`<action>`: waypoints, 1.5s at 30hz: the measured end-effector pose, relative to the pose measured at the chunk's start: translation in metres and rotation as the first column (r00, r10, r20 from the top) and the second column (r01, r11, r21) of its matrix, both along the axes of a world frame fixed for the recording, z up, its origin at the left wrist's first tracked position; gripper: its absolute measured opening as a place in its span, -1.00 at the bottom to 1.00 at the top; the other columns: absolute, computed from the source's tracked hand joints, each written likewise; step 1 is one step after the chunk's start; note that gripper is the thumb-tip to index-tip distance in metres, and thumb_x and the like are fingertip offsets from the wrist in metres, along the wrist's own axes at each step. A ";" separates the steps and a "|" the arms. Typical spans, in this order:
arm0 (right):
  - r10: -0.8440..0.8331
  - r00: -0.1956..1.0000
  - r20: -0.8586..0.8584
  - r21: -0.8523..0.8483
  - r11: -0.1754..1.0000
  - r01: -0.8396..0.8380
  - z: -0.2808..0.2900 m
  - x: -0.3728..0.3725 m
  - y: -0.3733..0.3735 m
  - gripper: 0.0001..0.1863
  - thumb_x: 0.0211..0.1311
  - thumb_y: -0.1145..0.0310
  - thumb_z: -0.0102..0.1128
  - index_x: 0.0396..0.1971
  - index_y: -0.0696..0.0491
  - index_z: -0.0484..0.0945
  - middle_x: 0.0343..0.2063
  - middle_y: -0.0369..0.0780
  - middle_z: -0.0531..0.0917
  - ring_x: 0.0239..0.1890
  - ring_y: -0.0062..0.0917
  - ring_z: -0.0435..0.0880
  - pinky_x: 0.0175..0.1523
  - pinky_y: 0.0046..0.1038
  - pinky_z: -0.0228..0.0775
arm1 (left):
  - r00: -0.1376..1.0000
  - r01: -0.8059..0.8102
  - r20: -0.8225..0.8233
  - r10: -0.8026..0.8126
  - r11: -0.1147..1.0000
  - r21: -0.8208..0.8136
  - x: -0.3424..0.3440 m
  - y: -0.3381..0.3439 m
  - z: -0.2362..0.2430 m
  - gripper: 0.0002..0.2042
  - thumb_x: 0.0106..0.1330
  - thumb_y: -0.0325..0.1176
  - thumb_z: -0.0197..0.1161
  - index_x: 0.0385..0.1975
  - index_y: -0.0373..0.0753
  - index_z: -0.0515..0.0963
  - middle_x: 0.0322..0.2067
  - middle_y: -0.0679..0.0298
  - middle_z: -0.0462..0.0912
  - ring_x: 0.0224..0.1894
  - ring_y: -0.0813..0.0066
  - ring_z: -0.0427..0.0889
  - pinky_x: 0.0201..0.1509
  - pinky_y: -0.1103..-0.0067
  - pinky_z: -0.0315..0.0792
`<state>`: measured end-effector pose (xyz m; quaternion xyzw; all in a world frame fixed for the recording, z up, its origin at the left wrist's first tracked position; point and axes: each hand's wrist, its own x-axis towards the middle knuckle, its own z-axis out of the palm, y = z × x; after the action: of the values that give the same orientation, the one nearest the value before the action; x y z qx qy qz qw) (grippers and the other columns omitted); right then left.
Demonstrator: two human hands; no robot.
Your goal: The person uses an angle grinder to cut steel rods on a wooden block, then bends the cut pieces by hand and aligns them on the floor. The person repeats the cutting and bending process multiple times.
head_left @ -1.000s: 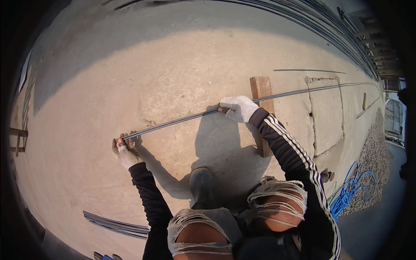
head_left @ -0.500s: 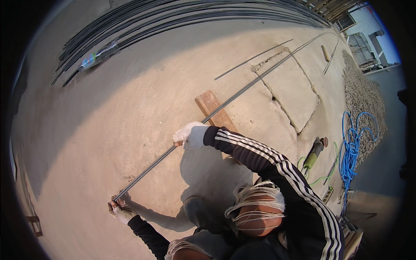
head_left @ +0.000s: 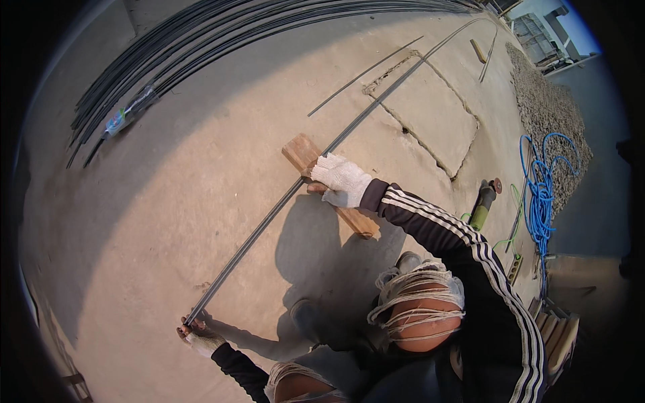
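Observation:
A pair of long grey steel rebars (head_left: 252,240), lying close together, runs from lower left to far right above the concrete floor. My left hand (head_left: 203,339), in a white knit glove with bare fingertips, is closed round their near end. Farther along, my right hand (head_left: 341,180), gloved the same way, grips the rebars where they cross a wooden board (head_left: 300,149). The board lies on the floor and is partly hidden beneath my right hand. Beyond it the rebars stretch away and bend back near the far right.
A large bundle of rebars (head_left: 222,33) lies along the far left. One shorter rod (head_left: 366,75) rests near a cracked rectangular floor patch (head_left: 430,111). At the right are an angle grinder (head_left: 484,205), a coiled blue hose (head_left: 539,195) and a gravel heap (head_left: 547,107).
My right hand has slid along the rebars, away from my left hand, to the wooden board. My left hand keeps hold of the near end. The whole view has shifted slightly.

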<state>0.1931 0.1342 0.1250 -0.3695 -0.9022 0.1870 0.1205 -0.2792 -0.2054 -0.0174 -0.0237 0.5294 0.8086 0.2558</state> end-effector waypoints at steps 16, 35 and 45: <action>-0.513 0.846 0.142 -0.069 0.848 0.526 -0.054 0.187 -0.047 -0.83 0.36 0.28 0.20 -0.27 0.07 0.60 -0.28 0.00 0.64 -0.12 0.00 0.64 -0.04 -0.08 0.50 | 0.593 -0.132 -0.774 -0.222 0.922 -0.365 0.065 0.138 0.124 -0.65 0.57 -0.32 0.21 0.18 -0.45 0.48 -0.03 0.13 0.63 -0.01 0.43 0.64 0.15 0.48 0.53; -0.537 0.794 -0.285 -0.041 0.834 0.550 -0.124 0.162 -0.003 -0.70 0.24 0.31 0.34 -0.60 -0.01 0.41 -0.61 -0.17 0.49 -0.52 -0.18 0.56 -0.43 -0.18 0.39 | -0.664 -0.048 -0.250 -0.704 0.374 -0.926 0.445 0.576 0.046 -0.68 0.32 -0.16 0.29 -0.03 -0.19 0.60 0.00 0.02 0.63 0.07 0.00 0.66 0.14 0.19 0.56; -0.536 0.814 -0.224 -0.026 0.838 0.545 -0.133 0.165 -0.006 -0.75 0.36 0.20 0.28 -0.47 -0.01 0.50 -0.53 -0.20 0.55 -0.44 -0.24 0.63 -0.35 -0.22 0.46 | -0.547 -0.027 -0.212 -0.810 0.270 -0.962 0.421 0.565 0.064 -0.63 0.31 -0.24 0.31 -0.03 -0.38 0.52 -0.02 -0.19 0.67 0.03 -0.24 0.68 0.13 0.14 0.58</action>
<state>0.3585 0.1285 -0.0082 -0.5847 -0.7444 0.1672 0.2757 0.1423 0.3592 0.0471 0.7636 0.6297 0.0258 0.1403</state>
